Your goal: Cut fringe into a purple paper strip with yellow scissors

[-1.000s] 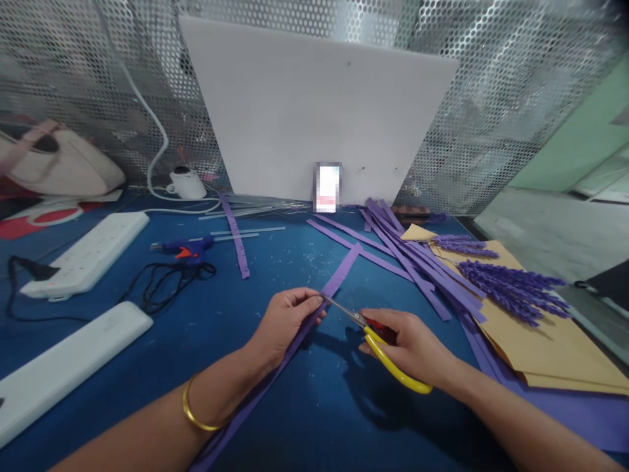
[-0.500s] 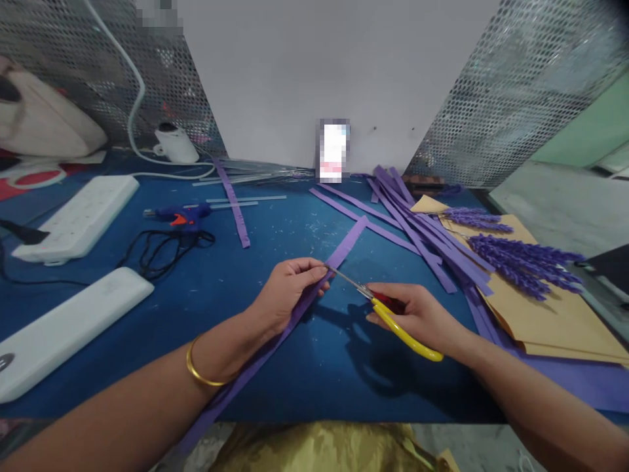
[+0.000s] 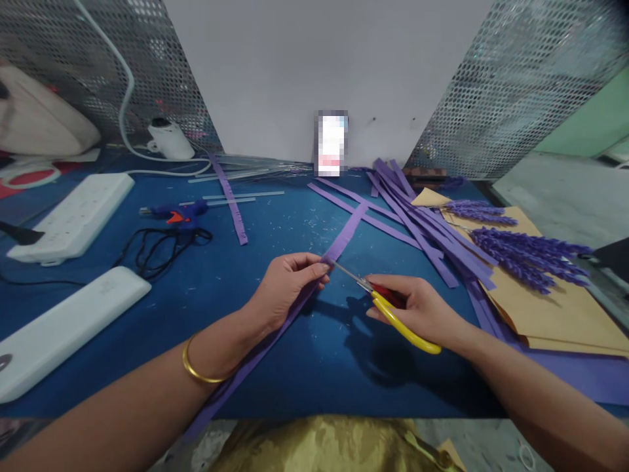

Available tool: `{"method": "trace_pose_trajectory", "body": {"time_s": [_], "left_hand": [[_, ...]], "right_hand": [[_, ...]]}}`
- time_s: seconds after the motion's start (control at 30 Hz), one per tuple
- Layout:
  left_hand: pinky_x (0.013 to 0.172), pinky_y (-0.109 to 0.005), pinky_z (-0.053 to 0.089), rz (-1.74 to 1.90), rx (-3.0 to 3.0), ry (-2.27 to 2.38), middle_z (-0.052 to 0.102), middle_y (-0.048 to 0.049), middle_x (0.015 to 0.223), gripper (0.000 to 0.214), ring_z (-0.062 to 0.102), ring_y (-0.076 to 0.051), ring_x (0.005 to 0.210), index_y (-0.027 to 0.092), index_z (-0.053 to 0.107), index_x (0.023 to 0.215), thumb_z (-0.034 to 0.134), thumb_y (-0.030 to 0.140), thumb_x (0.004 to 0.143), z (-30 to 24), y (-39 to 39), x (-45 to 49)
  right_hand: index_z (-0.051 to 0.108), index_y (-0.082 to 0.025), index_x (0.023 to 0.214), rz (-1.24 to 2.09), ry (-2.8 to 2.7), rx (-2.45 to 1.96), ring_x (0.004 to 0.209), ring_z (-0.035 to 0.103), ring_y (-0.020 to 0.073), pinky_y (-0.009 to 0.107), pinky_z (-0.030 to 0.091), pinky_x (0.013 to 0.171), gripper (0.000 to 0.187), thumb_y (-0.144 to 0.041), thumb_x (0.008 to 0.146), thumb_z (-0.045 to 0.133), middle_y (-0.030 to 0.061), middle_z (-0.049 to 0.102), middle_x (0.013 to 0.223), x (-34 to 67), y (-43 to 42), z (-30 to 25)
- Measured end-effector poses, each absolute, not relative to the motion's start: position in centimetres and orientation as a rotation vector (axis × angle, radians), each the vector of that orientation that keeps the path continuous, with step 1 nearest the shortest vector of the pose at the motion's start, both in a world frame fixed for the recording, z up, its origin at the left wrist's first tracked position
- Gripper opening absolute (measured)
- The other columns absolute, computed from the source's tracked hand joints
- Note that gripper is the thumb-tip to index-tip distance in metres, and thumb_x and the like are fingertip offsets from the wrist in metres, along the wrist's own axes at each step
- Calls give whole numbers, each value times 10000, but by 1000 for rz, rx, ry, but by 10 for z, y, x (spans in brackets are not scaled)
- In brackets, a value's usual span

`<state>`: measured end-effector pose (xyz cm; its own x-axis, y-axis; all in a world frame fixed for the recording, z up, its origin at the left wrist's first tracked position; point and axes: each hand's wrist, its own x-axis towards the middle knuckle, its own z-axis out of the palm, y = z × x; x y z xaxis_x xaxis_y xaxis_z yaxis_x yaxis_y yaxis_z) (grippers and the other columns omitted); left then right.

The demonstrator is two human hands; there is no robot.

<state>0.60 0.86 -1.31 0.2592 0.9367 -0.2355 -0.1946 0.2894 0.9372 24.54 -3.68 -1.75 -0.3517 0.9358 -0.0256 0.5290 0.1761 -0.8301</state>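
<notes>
Between thumb and fingers, my left hand [image 3: 297,282] pinches a long purple paper strip [image 3: 346,233]. One end of the strip slants away up the table; the other runs under my left forearm to the table's front edge. My right hand [image 3: 417,305] is wrapped around scissors [image 3: 400,324] with yellow and red handles. The scissor blades reach the strip's edge right beside my left fingertips. How far the blades are parted I cannot tell.
Purple strips [image 3: 417,216] lie piled at the right, beside brown paper [image 3: 555,314] bearing purple flower sprigs [image 3: 531,255]. At the left are a blue glue gun [image 3: 181,213], a power strip [image 3: 73,216] and a long white device [image 3: 73,334]. A phone [image 3: 331,144] stands at the back.
The view has shifted slightly. My hands keep nearly the same pose, with the scissor blades still at the strip's edge.
</notes>
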Motion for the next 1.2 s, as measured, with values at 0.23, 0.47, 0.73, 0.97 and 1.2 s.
{"method": "trace_pose_trajectory", "body": {"time_s": [0.23,0.47,0.73,0.97,1.2], "left_hand": [[624,-234,436,1006,990,1059,661,-8,646,175,554,-117,617,152,760,743,824,302,681,-11,9,6],[640,-244,430,991,1051,1045,649,-9,656,176,540,-119,630,153,751,735,808,316,700,-7,6,7],[658,-247,440,989,1056,1068,668,-16,671,181,556,-123,640,155,768,748,813,322,698,-9,7,5],[646,-243,453,987,991,1072,674,-12,654,193,576,-122,628,159,769,733,833,326,662,-8,6,7],[662,-234,472,999,966,1070,703,-14,684,191,595,-117,642,171,779,778,830,332,689,-11,8,7]], "right_hand": [[691,-207,1208,655,-2203,-1432,665,577,162,262,465,629,434,-432,838,718,50,684,846,244,-37,-8],[705,-205,1179,737,-2198,-1408,642,558,158,256,440,598,405,-467,870,681,36,663,788,245,-37,-9],[718,-188,1152,734,-2221,-1377,625,535,149,248,429,587,401,-484,889,657,39,654,766,247,-38,-8],[717,-183,1140,672,-2238,-1359,602,515,144,246,399,565,363,-451,908,638,34,628,729,246,-40,-4],[703,-184,1147,673,-2238,-1371,605,519,146,253,389,578,355,-439,907,645,22,609,727,244,-39,-5]]}}
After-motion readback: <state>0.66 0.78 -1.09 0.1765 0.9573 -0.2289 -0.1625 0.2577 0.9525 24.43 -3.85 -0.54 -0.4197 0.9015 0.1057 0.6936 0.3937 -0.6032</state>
